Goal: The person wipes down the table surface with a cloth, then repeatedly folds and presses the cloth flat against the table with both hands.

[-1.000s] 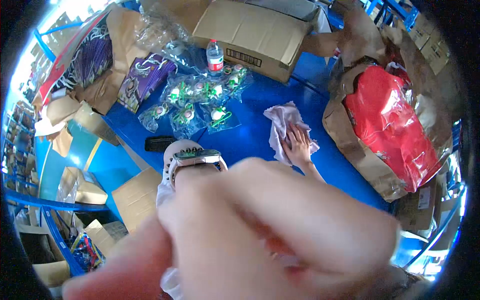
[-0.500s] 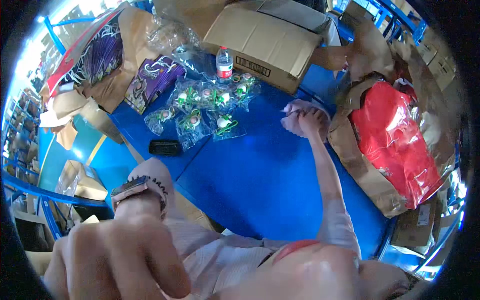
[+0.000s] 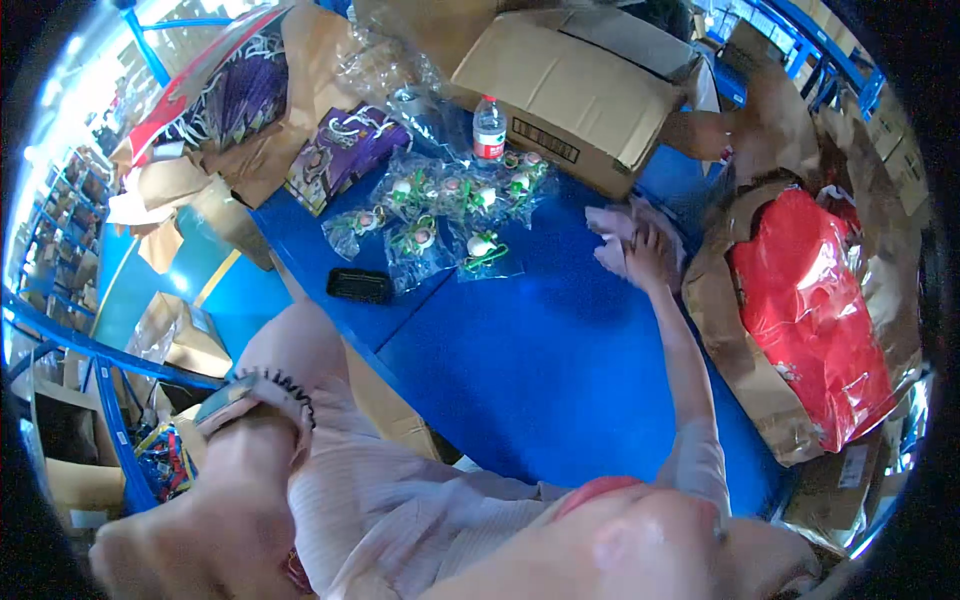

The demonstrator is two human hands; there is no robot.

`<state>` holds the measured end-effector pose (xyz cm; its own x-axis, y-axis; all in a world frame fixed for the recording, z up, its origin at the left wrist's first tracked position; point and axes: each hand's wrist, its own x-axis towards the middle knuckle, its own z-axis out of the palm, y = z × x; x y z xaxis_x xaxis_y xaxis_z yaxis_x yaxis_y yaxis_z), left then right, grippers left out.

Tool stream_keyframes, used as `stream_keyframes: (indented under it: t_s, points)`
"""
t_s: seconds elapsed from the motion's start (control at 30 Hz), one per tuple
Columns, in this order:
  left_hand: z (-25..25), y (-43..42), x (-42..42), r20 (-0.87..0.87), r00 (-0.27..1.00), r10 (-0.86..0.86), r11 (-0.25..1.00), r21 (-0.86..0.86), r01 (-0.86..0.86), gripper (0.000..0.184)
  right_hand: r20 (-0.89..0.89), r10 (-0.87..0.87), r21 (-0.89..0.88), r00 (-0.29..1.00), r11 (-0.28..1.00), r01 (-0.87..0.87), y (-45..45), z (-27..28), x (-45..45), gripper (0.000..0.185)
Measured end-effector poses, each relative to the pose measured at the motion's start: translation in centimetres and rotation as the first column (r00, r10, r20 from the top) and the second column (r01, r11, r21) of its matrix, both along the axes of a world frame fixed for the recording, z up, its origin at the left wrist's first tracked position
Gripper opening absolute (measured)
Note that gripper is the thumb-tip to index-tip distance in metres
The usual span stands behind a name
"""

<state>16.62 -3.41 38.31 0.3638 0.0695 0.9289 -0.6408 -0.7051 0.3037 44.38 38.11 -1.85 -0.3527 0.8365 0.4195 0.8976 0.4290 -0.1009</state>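
Note:
My right hand (image 3: 648, 260) presses down on a crumpled pale pink cloth (image 3: 614, 222) on the blue table, its fingers bent over the fabric. Close to the camera at lower left is my left hand (image 3: 190, 540), off the table; its fingers are blurred and partly out of sight. That wrist wears a watch (image 3: 228, 402) and a dark coiled band (image 3: 285, 390). Clear bags (image 3: 420, 240) holding small white and green items lie at mid-table. A bottle (image 3: 489, 132) with a red label stands behind them.
A cardboard box (image 3: 570, 90) stands at the back. To the right, a brown paper sack (image 3: 735, 370) holds red plastic-wrapped goods (image 3: 810, 310). Purple bags (image 3: 345, 150) lie at the back left, and a black tray (image 3: 360, 286) sits near the table's left edge (image 3: 330, 320).
My left hand has dropped lower and away from the camera. The whole view has shifted, so the table things appear further right. My right hand stays on the cloth.

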Motion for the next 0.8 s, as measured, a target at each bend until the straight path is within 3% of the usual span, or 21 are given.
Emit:
stream_keyframes:
  t_s: [0.07,0.1,0.13,0.2,0.3,0.4,0.47,0.6,0.73,0.8]
  points:
    - [-1.5,-0.4,-0.6,-0.033,0.994,-0.101,0.994,0.034,0.102,0.016,0.252,0.026,-0.113,0.967,0.994,0.003,-5.0,0.3,-1.1,0.067]
    - [-2.5,-0.7,-0.7,-0.056,0.987,-0.149,0.987,0.06,0.152,0.014,0.109,0.126,-0.066,0.986,0.991,-0.119,-7.8,-1.0,-0.9,0.064]
    - [-3.5,-0.7,-1.2,-0.091,0.973,-0.21,0.971,0.099,0.219,0.012,0.186,0.207,-0.129,0.961,0.974,-0.184,-12.3,0.6,-1.1,0.063]
    - [-4.8,-0.4,-1.4,-0.146,0.944,-0.295,0.937,0.151,0.316,0.009,-0.059,0.443,-0.093,0.895,0.89,-0.447,-18.3,-0.9,-1.2,0.062]
    - [-5.0,-0.2,-1.7,-0.095,0.971,-0.22,0.969,0.09,0.228,0.006,0.061,0.563,-0.188,0.824,0.817,-0.545,-26.0,3.0,-0.3,0.059]
    - [-4.9,-0.2,-1.9,0.03,0.997,0.065,0.989,-0.132,-0.06,0.006,-0.028,0.538,-0.322,0.843,0.793,-0.517,-24.7,4.6,0.5,0.061]
    - [-4.3,0.3,-1.2,0.007,0.998,0.063,0.986,-0.158,-0.061,0.007,-0.016,0.433,-0.275,0.901,0.865,-0.42,-21.4,3.4,0.8,0.065]
    - [-3.1,1.4,0.2,-0.074,0.996,0.05,0.978,-0.196,-0.064,0.011,-0.03,0.139,-0.111,0.99,0.984,-0.142,-11.2,0.9,0.4,0.054]
    - [-2.8,0.6,0.2,-0.115,0.993,0.0,0.994,-0.104,-0.012,0.013,0.065,-0.1,-0.076,0.993,0.992,0.105,-6.4,0.4,-1.7,0.053]
    - [-2.8,0.0,0.0,-0.125,0.991,-0.048,0.992,-0.119,0.033,0.014,0.055,-0.107,-0.078,0.993,0.991,0.111,-6.4,-0.5,-1.5,0.055]
